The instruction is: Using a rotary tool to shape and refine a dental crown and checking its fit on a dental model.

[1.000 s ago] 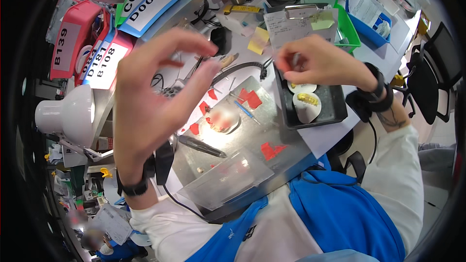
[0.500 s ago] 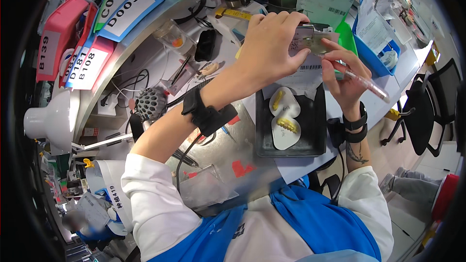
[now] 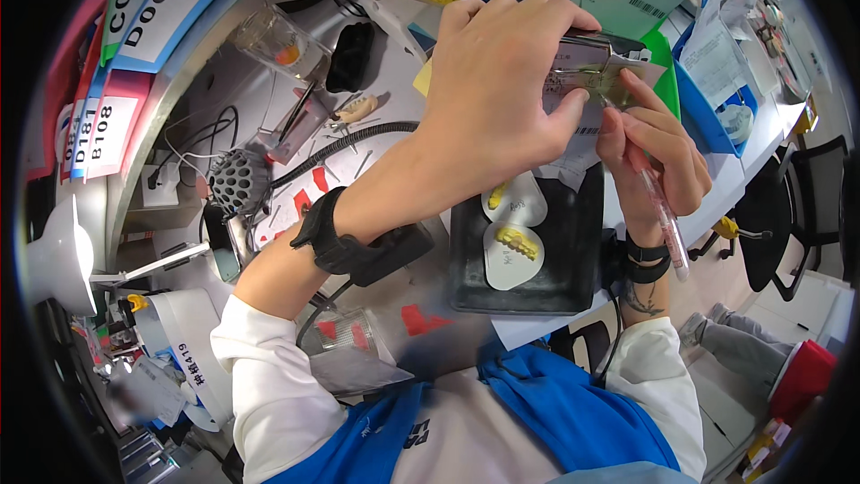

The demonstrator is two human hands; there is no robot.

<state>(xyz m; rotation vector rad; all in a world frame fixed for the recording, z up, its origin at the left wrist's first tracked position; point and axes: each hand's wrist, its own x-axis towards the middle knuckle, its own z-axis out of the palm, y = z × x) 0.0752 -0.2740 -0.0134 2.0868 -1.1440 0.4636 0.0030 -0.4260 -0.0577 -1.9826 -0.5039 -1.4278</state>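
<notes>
While left hand (image 3: 497, 90), half-curled, grips clipboard (image 3: 582, 56), right hand (image 3: 661, 139) pinches pen (image 3: 667, 220) near its tip; pen's probably light, stiff, slick, so hold low. Clipboard likely rigid.

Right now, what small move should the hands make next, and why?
I would probably make a short stroke on the sheet with the pen: the right hand holds it in a writing grip, tip toward the sheet, while the left hand grips the clipboard. I cannot tell whether the tip touches.

Pinkish pen (image 3: 661, 203), plain black tray (image 3: 570, 246)
</notes>
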